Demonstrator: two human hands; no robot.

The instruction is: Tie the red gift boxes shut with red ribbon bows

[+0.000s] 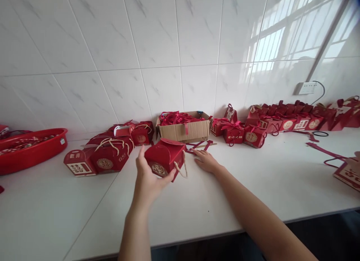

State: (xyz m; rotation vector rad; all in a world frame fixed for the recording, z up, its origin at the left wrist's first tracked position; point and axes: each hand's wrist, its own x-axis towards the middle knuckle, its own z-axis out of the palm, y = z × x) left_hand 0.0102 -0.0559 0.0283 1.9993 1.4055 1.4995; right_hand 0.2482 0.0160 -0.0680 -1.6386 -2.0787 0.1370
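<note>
A red gift box with a gold round emblem and a cream rope handle is gripped in my left hand, thumb on its near side and fingers along its left. It appears slightly tilted over the white table. My right hand rests low on the tabletop, its fingers stretched toward several dark red strips and touching or almost touching them. Behind these, a cardboard box holds a heap of bright red ribbons.
More red gift boxes are grouped at left, near a red plastic basin. Further ones line the wall at right, with a black ring in front. A box with a strap sits at the right edge.
</note>
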